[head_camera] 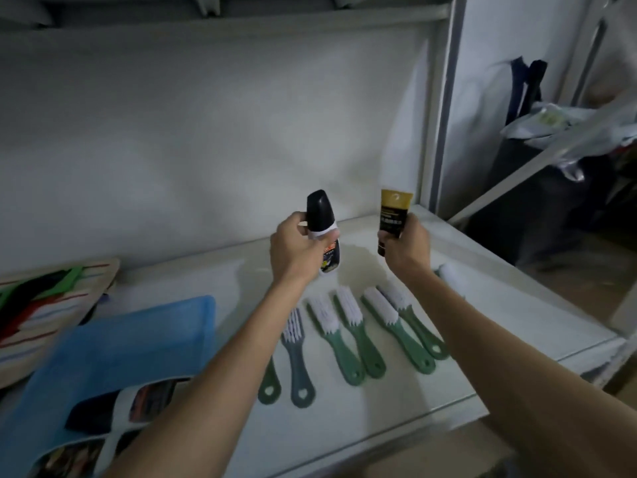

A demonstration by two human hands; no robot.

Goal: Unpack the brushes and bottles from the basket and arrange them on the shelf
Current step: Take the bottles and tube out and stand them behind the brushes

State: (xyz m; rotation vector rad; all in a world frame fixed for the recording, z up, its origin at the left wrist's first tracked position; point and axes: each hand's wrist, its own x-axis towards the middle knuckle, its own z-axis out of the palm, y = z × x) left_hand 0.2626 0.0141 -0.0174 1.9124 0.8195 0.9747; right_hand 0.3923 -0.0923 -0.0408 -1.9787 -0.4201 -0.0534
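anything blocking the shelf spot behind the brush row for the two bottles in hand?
Nothing visible. The left hand holds the black-capped bottle and the right hand the gold-topped tube, both above bare shelf behind the brushes. A white item lies off to the right.

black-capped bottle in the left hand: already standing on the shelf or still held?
Still held. The left hand grips the black-capped bottle roughly upright; whether its base touches the white shelf cannot be told.

Green brushes (348,336), blue basket (144,336), white shelf (499,298).
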